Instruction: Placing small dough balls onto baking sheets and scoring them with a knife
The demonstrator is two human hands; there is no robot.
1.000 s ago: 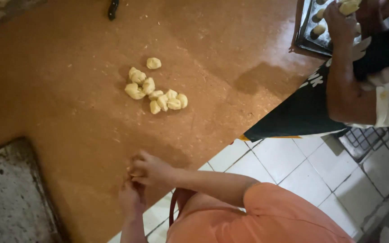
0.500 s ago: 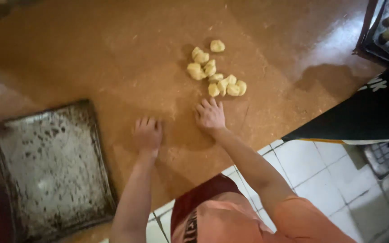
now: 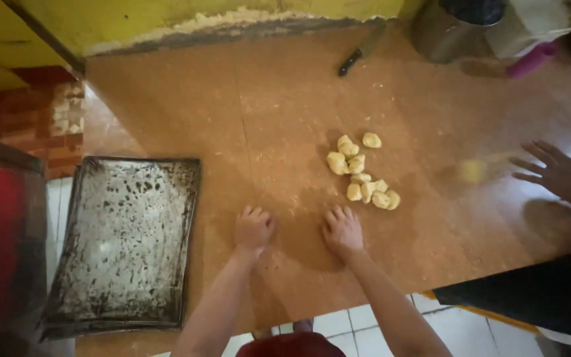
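Observation:
My left hand (image 3: 252, 228) and my right hand (image 3: 343, 230) rest palm down on the brown wooden table (image 3: 266, 112), a hand's width apart, fingers curled and close together. Anything under the palms is hidden. A small pile of pale yellow dough pieces (image 3: 361, 175) lies just beyond and to the right of my right hand. Left of my left hand sits a dark, stained metal baking tray (image 3: 127, 238).
Another person's spread hand (image 3: 556, 173) hovers at the right edge, with a blurred yellow dough piece (image 3: 474, 170) beside it. A black-handled knife (image 3: 351, 61), a metal pot (image 3: 447, 30) and a pink object (image 3: 530, 61) stand at the far side. Tiled floor lies below the near edge.
My view has swung left and back, bringing the tray and the far wall into sight. My hands, together a second ago, are apart on the table. The other person's hand has come in at right.

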